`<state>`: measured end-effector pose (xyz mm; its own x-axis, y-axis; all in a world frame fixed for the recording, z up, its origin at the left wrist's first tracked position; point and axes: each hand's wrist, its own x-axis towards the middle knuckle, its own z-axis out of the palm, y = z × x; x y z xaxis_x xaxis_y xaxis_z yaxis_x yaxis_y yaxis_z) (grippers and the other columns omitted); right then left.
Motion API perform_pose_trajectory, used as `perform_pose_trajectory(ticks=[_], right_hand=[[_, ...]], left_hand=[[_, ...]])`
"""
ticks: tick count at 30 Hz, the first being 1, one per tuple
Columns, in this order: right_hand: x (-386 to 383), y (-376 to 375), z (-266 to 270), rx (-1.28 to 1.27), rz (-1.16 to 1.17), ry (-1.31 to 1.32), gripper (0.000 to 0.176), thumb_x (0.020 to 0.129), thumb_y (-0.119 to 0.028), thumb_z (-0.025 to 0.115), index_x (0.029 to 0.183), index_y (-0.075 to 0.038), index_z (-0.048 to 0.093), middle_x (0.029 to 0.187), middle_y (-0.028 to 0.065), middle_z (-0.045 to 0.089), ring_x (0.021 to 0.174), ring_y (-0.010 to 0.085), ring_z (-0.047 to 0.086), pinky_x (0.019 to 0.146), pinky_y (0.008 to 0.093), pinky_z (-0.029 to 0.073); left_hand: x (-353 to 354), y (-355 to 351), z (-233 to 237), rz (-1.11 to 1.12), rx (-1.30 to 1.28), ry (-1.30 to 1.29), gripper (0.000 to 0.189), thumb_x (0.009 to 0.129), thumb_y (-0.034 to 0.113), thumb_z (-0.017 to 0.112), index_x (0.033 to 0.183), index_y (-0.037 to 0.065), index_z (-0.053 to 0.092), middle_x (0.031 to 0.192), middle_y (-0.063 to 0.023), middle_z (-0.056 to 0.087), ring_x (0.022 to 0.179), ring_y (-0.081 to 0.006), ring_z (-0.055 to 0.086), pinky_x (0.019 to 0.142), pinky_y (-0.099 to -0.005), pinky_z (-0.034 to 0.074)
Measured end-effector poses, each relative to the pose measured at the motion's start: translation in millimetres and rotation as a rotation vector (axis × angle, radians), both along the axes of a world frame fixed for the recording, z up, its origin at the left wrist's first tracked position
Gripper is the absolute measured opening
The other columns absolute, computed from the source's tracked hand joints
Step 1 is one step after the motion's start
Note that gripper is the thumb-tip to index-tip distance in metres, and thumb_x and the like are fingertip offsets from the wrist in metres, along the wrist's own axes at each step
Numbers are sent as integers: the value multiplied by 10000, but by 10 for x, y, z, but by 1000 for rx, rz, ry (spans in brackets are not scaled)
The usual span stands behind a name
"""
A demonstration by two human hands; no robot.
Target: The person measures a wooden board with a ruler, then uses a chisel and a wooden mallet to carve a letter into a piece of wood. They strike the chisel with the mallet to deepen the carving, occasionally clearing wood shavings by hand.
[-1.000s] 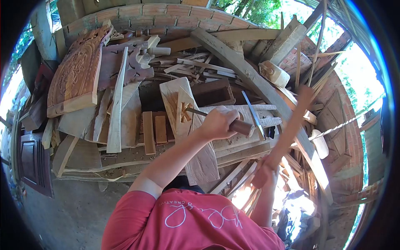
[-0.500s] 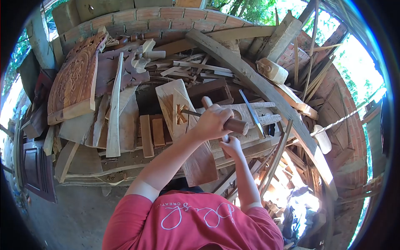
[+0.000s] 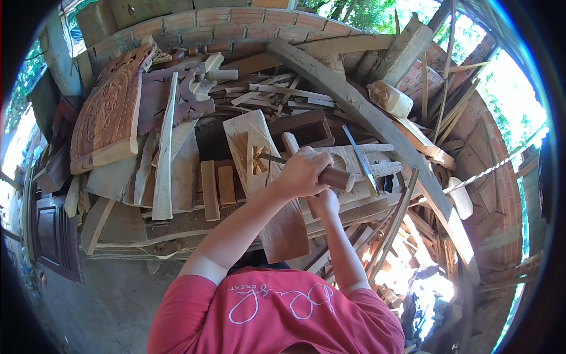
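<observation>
My left hand [image 3: 303, 171] is closed around a chisel, its thick wooden handle end [image 3: 336, 179] sticking out to the right. The narrow blade [image 3: 272, 158] points left into a rough notch [image 3: 257, 160] in a pale wooden board [image 3: 240, 128]. Just below, my right hand [image 3: 324, 205] is closed on a wooden bar [image 3: 290, 143]. The bar slants under my left hand, which hides its middle. A darker flat board [image 3: 284, 236] reaches towards my body beneath my left forearm.
Carved panel [image 3: 106, 112] and long pale strip [image 3: 165, 153] lie left, small blocks [image 3: 226, 184] nearer. A handsaw [image 3: 361, 159] rests right of my hands. A long curved beam [image 3: 365, 109] crosses behind it. Beyond are a plastic jug [image 3: 390, 99], scrap wood [image 3: 277, 94] and brick wall [image 3: 236, 17].
My right hand has moved slightly up and left, closer to my left hand. The whole view has shifted a little; the chisel remains at the notch.
</observation>
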<state>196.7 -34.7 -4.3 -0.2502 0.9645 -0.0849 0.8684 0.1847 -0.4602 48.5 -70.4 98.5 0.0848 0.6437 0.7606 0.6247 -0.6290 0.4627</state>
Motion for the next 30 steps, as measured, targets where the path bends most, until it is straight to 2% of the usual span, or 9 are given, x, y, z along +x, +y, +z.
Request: perform_pose_trajectory(ticks=[1, 4, 7, 12, 14, 15, 17, 20, 30], right_hand=[[8, 48, -6, 1, -52, 18, 418, 742, -380, 588, 1034, -83, 559, 895, 168, 615, 835, 291, 603, 720, 386, 469], [133, -17, 121, 60, 45, 1053, 539, 710, -316, 654, 1132, -22, 490, 960, 140, 593, 949, 263, 573, 823, 365, 433], [119, -300, 431, 193, 225, 1407, 611, 707, -292, 666, 1185, 1, 422, 1104, 161, 517, 1073, 255, 486, 920, 379, 362], [-117, -376, 896, 361, 402, 1436, 721, 712, -443, 672, 1201, -1, 381, 1198, 221, 448, 1083, 301, 485, 910, 401, 398], [-120, -353, 920, 265, 367, 1333, 536, 765, -336, 643, 1129, -9, 423, 1127, 214, 507, 1058, 301, 506, 910, 407, 397], [-131, -355, 957, 271, 375, 1345, 308, 762, 2, 552, 1050, -22, 445, 1071, 206, 550, 1048, 268, 513, 930, 396, 375], [-143, -360, 972, 250, 360, 1365, 288, 768, 1, 545, 1037, -26, 445, 1060, 214, 555, 1036, 275, 520, 928, 405, 377], [-145, -355, 933, 251, 328, 1380, 245, 789, -56, 543, 1015, -38, 451, 1036, 223, 564, 1012, 295, 536, 909, 426, 394], [-61, -272, 802, 231, 497, 1335, 257, 806, -163, 576, 944, -83, 375, 1003, 270, 560, 1007, 365, 538, 887, 464, 412]], left_hand=[[-4, -10, 10, 0, -4, 7, 336, 529, 134, 680, 783, 80, 468, 686, -98, 540, 678, -304, 535, 626, -375, 416], [-6, -35, 9, 14, -47, 25, 337, 539, 143, 690, 790, 86, 472, 698, -101, 546, 703, -304, 543, 631, -373, 420], [11, -38, -10, 23, -92, 28, 341, 547, 155, 700, 797, 93, 476, 714, -100, 553, 732, -303, 549, 653, -375, 419], [29, -105, -34, 75, -117, 55, 365, 561, 204, 718, 834, 96, 502, 803, -94, 574, 827, -290, 551, 766, -412, 394], [-2, -157, -124, 146, -159, 19, 527, 588, 297, 737, 1002, 75, 498, 1018, -129, 538, 1006, -284, 500, 875, -473, 339], [-26, -213, -168, 149, -160, 18, 527, 588, 297, 737, 1002, 75, 498, 1018, -129, 538, 1006, -284, 500, 875, -473, 339], [-121, -363, -275, 480, -378, -31, 855, 605, 390, 742, 1256, 33, 317, 1262, -183, 373, 1194, -310, 355, 941, -526, 281], [-298, -479, -627, 773, -611, -10, 1058, 610, 398, 746, 1326, -48, 106, 1338, -248, 231, 1258, -357, 255, 975, -507, 261], [-507, -510, -760, 547, -712, -414, 1005, 627, 278, 739, 1327, -56, 101, 1290, -282, 300, 1171, -380, 375, 971, -380, 340]])
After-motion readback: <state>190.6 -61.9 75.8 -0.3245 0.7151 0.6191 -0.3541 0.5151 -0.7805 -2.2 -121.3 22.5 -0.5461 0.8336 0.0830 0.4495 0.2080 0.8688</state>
